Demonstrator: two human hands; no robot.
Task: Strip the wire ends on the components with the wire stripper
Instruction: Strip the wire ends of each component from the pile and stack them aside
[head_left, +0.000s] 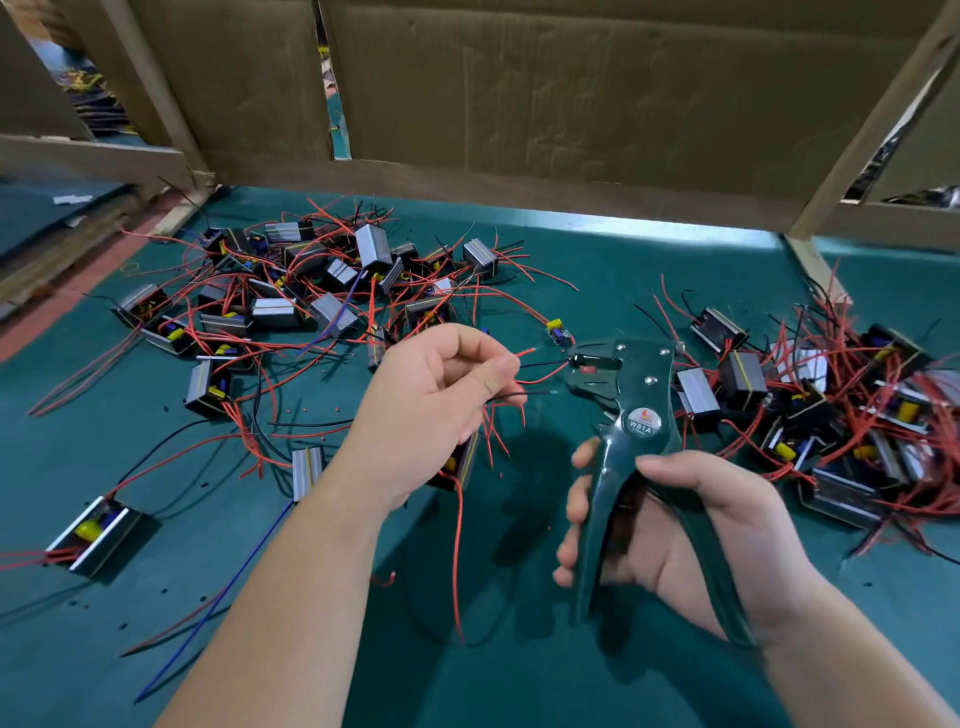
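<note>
Wire stripper stands mid-frame, handles gripped by the right hand, head just beside red and black wire ends pinched in the left hand. Their component shows below that hand, over the green counter.

Assembly workshop: green bench mat, cardboard partitions, piles of wired components.

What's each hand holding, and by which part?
Right hand grips the dark green metal wire stripper by its handles; left hand pinches thin red and black wires near their ends.
</note>
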